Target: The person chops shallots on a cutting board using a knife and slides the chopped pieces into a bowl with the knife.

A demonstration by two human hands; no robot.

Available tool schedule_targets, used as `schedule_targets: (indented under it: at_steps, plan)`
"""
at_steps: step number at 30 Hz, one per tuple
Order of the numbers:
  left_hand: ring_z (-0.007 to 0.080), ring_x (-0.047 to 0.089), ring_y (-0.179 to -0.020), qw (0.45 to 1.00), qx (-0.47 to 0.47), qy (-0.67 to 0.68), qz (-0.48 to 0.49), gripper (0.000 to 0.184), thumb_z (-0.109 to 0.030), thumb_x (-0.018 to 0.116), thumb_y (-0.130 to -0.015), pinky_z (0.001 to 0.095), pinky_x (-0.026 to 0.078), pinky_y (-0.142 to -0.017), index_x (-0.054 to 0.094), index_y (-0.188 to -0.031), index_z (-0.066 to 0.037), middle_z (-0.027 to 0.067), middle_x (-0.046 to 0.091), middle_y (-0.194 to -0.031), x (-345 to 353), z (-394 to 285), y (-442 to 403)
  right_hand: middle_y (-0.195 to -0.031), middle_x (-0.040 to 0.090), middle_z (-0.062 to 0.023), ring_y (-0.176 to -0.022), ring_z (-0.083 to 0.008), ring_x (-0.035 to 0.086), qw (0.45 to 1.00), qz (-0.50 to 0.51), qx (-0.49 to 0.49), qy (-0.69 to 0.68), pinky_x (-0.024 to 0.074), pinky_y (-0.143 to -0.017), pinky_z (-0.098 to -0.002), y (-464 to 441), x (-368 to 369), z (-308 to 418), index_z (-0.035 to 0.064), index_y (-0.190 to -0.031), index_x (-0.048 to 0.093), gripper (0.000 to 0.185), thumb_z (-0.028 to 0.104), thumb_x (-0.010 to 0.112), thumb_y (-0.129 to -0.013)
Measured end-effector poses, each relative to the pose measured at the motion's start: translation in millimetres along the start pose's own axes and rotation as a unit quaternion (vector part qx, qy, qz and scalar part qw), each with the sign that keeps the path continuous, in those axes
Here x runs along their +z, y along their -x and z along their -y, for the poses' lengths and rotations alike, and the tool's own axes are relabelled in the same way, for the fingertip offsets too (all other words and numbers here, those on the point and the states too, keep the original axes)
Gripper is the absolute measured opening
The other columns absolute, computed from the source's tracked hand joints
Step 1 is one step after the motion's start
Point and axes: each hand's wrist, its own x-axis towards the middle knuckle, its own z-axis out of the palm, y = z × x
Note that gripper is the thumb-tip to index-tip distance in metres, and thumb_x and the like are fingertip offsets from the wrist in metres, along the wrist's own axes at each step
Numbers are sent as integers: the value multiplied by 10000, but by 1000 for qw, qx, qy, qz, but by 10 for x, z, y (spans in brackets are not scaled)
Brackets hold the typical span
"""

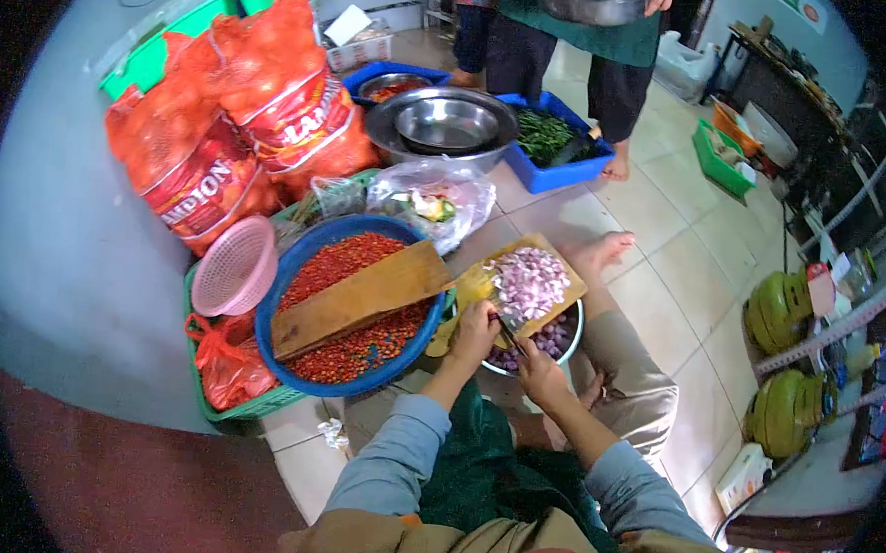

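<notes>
A wooden board (pixel 570 287) lies across a bowl of whole shallots (pixel 550 338) and bears a heap of chopped shallots (pixel 531 281). My right hand (pixel 543 374) is closed round the handle of a knife (pixel 506 330), at the board's near edge. Close beside it, my left hand (pixel 473 330) is closed at the board's near left corner; what its fingers hold, if anything, is too small to make out. To the left, a blue basin (pixel 292 252) holds chopped red chillies (pixel 349 262), with a wooden plank (pixel 362 297) resting across it.
Red net sacks (pixel 301 119) and a pink basket (pixel 235 266) stand at the left. Beyond are a steel basin (pixel 441 121), a clear plastic bag (pixel 447 202) and a blue tray of greens (pixel 555 147). Another person (pixel 574 63) stands behind them. Green gas cylinders (pixel 777 314) are at the right.
</notes>
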Motion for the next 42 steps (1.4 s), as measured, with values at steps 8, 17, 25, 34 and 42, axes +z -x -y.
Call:
schedule_targets:
  at_steps: [8,17,25,34,42]
  plan:
    - [333,599,-782,999,-38,21,-18,193,-69,638,-779,416,479,-682,517,-922,-21,164,582,-852,41,43,-1,-953,634,-234,-876,-417,619,998,-27,-45,-20,492,-745,-502,89,17,-113,218,-1319,426,455,142,541,-885]
    - [311,630,-782,998,-44,39,-30,214,-81,652,-785,392,502,-685,542,-963,-37,148,614,-887,-14,3,14,-1092,619,-243,-996,-393,618,990,9,52,-128,495,-824,-434,-27,-58,-66,118,-1268,486,363,170,554,-915]
    - [264,648,-840,997,-22,61,-53,207,-81,645,-802,357,519,-703,555,-984,-42,134,627,-942,-59,10,-8,-1144,617,-164,-1028,-240,596,976,43,58,-206,445,-916,-349,-33,-140,-53,83,-1300,479,379,186,526,-939]
    - [180,623,-920,982,-86,169,-7,238,-53,601,-798,300,497,-816,636,-1032,-30,87,663,-1001,33,146,-14,-743,544,-55,-589,-109,533,964,-24,38,-261,428,-476,-267,-115,12,-307,49,-1175,519,269,211,486,-963]
    - [119,622,-920,905,-232,356,34,218,-135,638,-908,269,501,-835,632,-1082,-5,47,666,-1007,-187,-128,-110,-708,553,-44,-651,-148,586,894,51,99,-433,476,-575,-273,-146,-232,67,23,-1096,465,205,54,503,-897]
